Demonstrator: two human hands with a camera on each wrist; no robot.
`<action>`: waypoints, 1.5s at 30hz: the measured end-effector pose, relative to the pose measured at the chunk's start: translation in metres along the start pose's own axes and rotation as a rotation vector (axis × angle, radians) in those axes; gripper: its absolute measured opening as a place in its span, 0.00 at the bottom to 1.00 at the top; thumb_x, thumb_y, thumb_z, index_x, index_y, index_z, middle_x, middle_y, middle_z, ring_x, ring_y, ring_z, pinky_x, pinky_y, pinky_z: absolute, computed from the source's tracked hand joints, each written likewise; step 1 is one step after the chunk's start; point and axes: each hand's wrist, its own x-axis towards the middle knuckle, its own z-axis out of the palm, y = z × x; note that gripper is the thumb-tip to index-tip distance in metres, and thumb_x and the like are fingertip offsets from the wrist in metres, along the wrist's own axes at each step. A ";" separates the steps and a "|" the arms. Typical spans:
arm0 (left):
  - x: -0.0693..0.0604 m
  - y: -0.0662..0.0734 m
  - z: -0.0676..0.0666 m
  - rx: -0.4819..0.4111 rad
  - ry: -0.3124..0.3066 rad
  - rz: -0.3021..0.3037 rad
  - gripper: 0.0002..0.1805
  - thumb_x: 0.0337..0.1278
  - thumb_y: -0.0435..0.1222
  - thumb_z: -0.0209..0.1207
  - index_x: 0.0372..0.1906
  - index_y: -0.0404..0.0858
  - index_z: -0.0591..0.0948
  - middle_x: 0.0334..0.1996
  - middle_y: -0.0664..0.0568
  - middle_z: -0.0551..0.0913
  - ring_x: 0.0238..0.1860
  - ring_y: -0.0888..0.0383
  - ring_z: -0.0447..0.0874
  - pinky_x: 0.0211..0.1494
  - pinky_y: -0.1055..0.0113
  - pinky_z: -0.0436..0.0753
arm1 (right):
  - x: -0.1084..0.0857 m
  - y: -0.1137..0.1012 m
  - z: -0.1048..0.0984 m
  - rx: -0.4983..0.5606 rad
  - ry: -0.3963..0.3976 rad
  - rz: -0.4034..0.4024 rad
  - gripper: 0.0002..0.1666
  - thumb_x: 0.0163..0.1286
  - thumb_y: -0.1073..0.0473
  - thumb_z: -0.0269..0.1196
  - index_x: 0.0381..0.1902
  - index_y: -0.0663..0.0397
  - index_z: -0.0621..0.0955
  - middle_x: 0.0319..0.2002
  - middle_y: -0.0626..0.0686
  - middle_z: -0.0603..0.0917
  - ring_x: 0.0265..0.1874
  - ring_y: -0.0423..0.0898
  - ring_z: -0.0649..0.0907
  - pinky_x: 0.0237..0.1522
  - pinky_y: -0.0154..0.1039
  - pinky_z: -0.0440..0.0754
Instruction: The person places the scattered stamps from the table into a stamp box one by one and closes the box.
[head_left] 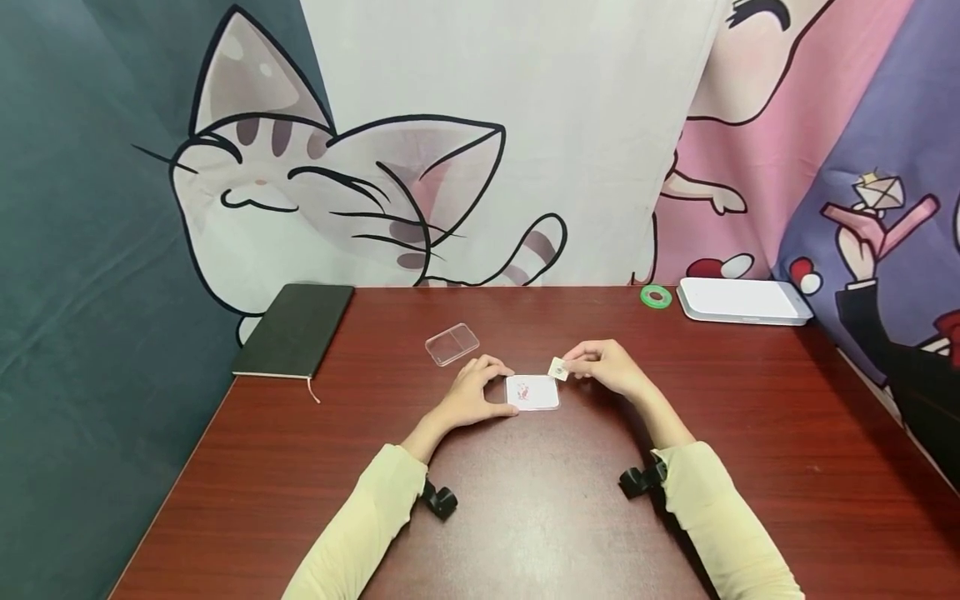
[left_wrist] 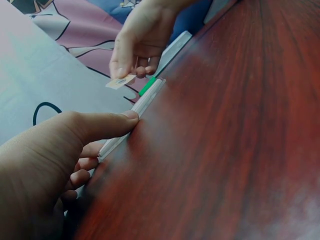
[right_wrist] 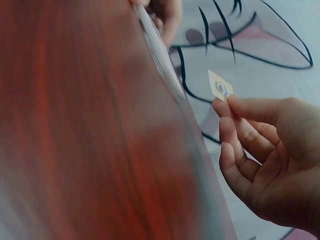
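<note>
On the table lies a flat clear plastic case (head_left: 542, 400) with a white face and a small red print. My left hand (head_left: 472, 395) grips its left end, thumb along the near edge and fingers at the far edge; the left wrist view shows the thumb on the case's side (left_wrist: 145, 102). Just off the case's far right corner, my right hand (head_left: 611, 368) pinches a small pale square piece (head_left: 558, 369) between thumb and forefinger. A round grey mark shows on that square piece (right_wrist: 220, 88) in the right wrist view.
A clear plastic lid or tray (head_left: 452, 345) lies behind my left hand. A black notebook (head_left: 296, 333) sits at the far left. Along the back right edge are a green tape roll (head_left: 648, 297) and a white flat box (head_left: 742, 300). Printed cloth hangs behind the table (head_left: 495, 517).
</note>
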 end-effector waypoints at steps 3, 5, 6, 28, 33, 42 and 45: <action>0.001 0.000 -0.001 0.001 0.003 -0.001 0.30 0.38 0.46 0.75 0.52 0.43 0.82 0.51 0.50 0.77 0.51 0.54 0.74 0.59 0.54 0.70 | 0.001 -0.003 0.012 -0.002 -0.043 -0.010 0.13 0.62 0.61 0.67 0.39 0.68 0.84 0.27 0.53 0.87 0.23 0.38 0.80 0.27 0.34 0.79; 0.001 0.000 0.000 0.002 0.003 -0.003 0.30 0.38 0.47 0.75 0.52 0.43 0.82 0.51 0.51 0.77 0.51 0.54 0.73 0.59 0.55 0.70 | 0.001 -0.003 0.018 -0.010 -0.057 -0.008 0.12 0.61 0.60 0.68 0.38 0.66 0.85 0.27 0.51 0.87 0.23 0.37 0.80 0.27 0.33 0.78; 0.001 0.000 0.000 0.001 0.002 -0.003 0.30 0.38 0.47 0.75 0.52 0.43 0.82 0.51 0.51 0.77 0.51 0.55 0.73 0.59 0.55 0.70 | 0.002 -0.003 0.020 -0.013 -0.061 -0.006 0.12 0.61 0.60 0.68 0.38 0.65 0.86 0.27 0.50 0.87 0.23 0.37 0.79 0.27 0.33 0.78; -0.002 0.000 0.002 -0.011 0.001 -0.011 0.30 0.38 0.46 0.75 0.52 0.43 0.82 0.50 0.51 0.78 0.53 0.54 0.73 0.60 0.54 0.70 | 0.001 0.008 0.026 -0.098 -0.054 -0.017 0.08 0.60 0.63 0.67 0.35 0.63 0.86 0.28 0.52 0.87 0.25 0.35 0.78 0.29 0.30 0.76; -0.002 0.000 0.002 -0.010 -0.001 -0.012 0.30 0.39 0.45 0.76 0.52 0.43 0.82 0.50 0.51 0.78 0.54 0.53 0.73 0.60 0.54 0.70 | 0.000 0.010 0.027 -0.122 -0.041 -0.025 0.08 0.60 0.62 0.67 0.34 0.63 0.86 0.28 0.54 0.87 0.24 0.35 0.77 0.28 0.30 0.75; 0.000 0.000 0.000 -0.001 0.003 -0.003 0.30 0.39 0.46 0.75 0.52 0.43 0.82 0.51 0.50 0.77 0.51 0.54 0.73 0.58 0.54 0.70 | 0.000 0.007 0.029 -0.145 -0.026 -0.029 0.07 0.60 0.62 0.67 0.33 0.62 0.86 0.26 0.50 0.87 0.23 0.35 0.77 0.27 0.30 0.75; 0.000 0.000 0.000 -0.004 0.007 0.001 0.29 0.39 0.46 0.75 0.51 0.42 0.82 0.50 0.50 0.77 0.51 0.54 0.73 0.58 0.54 0.70 | 0.001 0.007 0.029 -0.155 -0.017 -0.024 0.06 0.60 0.61 0.67 0.32 0.60 0.86 0.24 0.48 0.85 0.20 0.36 0.76 0.25 0.30 0.74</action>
